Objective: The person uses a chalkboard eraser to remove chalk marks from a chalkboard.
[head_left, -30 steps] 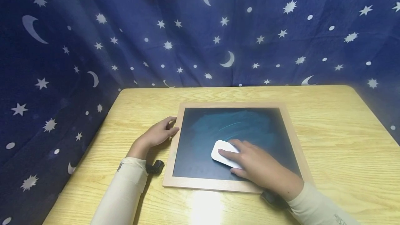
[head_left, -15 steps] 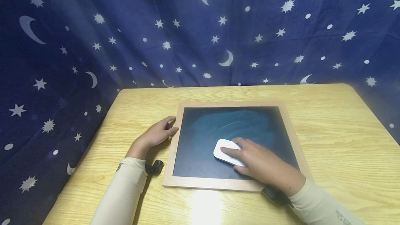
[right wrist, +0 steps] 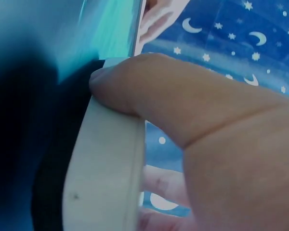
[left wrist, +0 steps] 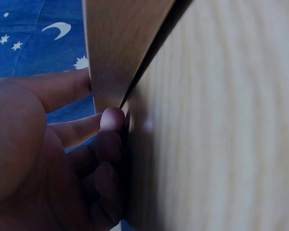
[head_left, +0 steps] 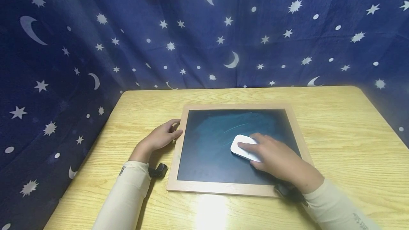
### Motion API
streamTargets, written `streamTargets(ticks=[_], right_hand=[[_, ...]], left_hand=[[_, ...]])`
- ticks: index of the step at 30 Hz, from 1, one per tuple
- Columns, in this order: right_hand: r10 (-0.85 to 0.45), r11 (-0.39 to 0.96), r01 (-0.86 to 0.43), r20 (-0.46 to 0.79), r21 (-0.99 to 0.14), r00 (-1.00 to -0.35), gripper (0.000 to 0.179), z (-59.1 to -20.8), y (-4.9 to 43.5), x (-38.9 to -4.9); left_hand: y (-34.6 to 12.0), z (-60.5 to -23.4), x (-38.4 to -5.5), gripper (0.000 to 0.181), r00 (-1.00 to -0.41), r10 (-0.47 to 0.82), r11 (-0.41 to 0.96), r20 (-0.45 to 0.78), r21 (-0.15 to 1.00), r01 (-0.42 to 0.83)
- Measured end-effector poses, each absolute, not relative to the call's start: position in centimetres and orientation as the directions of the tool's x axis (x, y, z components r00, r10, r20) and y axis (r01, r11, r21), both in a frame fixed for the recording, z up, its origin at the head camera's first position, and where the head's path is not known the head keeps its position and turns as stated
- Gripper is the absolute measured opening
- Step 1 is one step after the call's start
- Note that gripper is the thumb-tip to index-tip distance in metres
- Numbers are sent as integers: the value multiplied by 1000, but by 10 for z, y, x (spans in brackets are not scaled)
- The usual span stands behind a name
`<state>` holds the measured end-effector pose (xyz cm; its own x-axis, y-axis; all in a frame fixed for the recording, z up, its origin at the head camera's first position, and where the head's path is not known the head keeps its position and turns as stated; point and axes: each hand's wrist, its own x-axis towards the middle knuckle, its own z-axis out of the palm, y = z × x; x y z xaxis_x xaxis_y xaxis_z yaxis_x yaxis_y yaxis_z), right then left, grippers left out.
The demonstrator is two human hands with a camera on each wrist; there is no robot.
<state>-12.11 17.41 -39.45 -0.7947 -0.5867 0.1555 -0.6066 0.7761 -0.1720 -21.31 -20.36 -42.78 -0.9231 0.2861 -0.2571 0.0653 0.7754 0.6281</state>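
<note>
A chalkboard (head_left: 211,166) with a light wood frame lies on the table, with hazy blue-green chalk smears and a few thin curved chalk lines on its dark surface. My right hand (head_left: 274,155) grips a white eraser (head_left: 242,145) with a dark felt underside, which sits on the right half of the board. In the right wrist view the thumb presses along the side of the eraser (right wrist: 103,159). My left hand (head_left: 161,136) holds the left edge of the frame, thumb on the wood; in the left wrist view its curled fingertips (left wrist: 108,144) meet the frame's lower edge.
The yellow wood-grain table (head_left: 348,144) extends on every side of the board. Behind it and to the left hangs a dark blue curtain (head_left: 191,6) with moons and stars. A small black camera (head_left: 158,170) is strapped at the left wrist.
My right hand has slid the eraser to the right and slightly away across the board, uncovering more of the lower chalk line. The left hand and the board have stayed put.
</note>
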Motion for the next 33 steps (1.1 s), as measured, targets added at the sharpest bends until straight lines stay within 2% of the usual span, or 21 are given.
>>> streamTargets(ticks=[23,33], right_hand=[[-502,827,-526,162,-197,-850,55,-389,204,-137],[-522,815,-551,184,-180,-833,53,-388,197,-134]], left_hand=[[-204,-429,-213,61,-921,288,777,-262,626,64],[-204,-428,-214,62,-920,281,778,-273,626,52]])
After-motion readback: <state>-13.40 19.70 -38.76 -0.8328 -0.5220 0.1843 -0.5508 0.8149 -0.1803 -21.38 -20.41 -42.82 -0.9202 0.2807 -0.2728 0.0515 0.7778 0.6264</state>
